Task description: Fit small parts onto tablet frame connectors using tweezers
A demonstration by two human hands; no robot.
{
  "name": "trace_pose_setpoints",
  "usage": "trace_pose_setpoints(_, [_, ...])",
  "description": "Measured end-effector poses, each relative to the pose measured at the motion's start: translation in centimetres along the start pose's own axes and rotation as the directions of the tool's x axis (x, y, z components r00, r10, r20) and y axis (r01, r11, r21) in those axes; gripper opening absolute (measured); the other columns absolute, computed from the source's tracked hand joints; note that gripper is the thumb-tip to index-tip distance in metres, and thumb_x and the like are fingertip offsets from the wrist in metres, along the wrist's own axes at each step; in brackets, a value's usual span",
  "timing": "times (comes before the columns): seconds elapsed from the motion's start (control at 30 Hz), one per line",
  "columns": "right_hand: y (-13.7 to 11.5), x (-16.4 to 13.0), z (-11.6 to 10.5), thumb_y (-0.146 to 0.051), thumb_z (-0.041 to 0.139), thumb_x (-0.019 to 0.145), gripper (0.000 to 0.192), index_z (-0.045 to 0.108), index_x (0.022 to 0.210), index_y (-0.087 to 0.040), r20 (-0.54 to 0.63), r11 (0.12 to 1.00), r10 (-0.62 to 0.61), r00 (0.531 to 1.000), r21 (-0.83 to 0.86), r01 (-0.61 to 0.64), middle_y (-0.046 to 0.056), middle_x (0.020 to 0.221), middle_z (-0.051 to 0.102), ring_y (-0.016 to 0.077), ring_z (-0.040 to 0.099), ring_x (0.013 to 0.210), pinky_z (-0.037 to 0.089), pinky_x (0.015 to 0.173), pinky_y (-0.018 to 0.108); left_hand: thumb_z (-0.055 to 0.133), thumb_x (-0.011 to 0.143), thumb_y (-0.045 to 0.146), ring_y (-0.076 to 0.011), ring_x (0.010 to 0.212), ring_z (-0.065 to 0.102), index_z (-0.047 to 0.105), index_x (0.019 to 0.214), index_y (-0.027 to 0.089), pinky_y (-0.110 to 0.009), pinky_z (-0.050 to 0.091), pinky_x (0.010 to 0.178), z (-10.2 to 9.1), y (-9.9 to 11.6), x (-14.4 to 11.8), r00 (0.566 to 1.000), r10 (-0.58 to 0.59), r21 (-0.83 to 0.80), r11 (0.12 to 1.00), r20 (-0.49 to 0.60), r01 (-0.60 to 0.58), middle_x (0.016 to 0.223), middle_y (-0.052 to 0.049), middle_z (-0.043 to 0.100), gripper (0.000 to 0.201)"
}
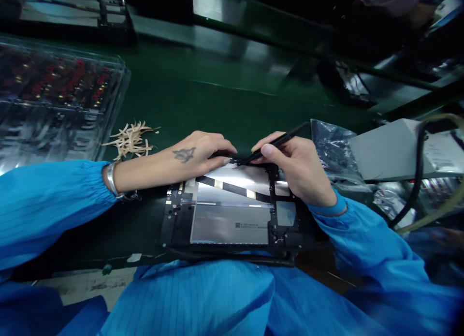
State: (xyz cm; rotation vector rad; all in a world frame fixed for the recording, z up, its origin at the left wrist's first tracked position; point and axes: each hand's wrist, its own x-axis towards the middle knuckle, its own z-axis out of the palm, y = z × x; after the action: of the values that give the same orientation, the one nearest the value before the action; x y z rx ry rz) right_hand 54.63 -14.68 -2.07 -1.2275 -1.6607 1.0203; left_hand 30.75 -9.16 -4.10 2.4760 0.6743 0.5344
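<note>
Gripped a black pen-like tool (292,133) in the right hand (299,164), right of centre, tip at the upper edge of an opened device (232,227), lower centre of the frame. Held the left hand (197,154) curved at that edge; could not tell pinching from resting.

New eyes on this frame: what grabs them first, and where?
Probably the opened silver-and-black device at the near edge of the green bench. At its far edge, the right hand holds a slim black tool, tip close to the left hand. Next, the pale strips heaped beyond the left forearm, beside a clear tray.
</note>
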Motion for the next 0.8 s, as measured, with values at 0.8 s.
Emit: trace_pose_setpoints(0.8, [-0.24, -0.99, -0.39, -0.041, 0.067, 0.094, 0.018, 0.077, 0.094, -0.026, 0.101, 0.927, -0.205, 0.973, -0.299, 0.227, 0.003, 0.091, 0.073, 0.0188, 0.068, 0.084, 0.057, 0.072, 0.032, 0.047, 0.101, 0.025, -0.0185, 0.100, 0.068, 0.068, 0.120, 0.017, -0.027, 0.050, 0.085, 0.19, -0.07, -0.53, 0.998, 0.057, 0.034, 0.998, -0.032, -0.056, 0.112, -0.007, 0.071, 0.030])
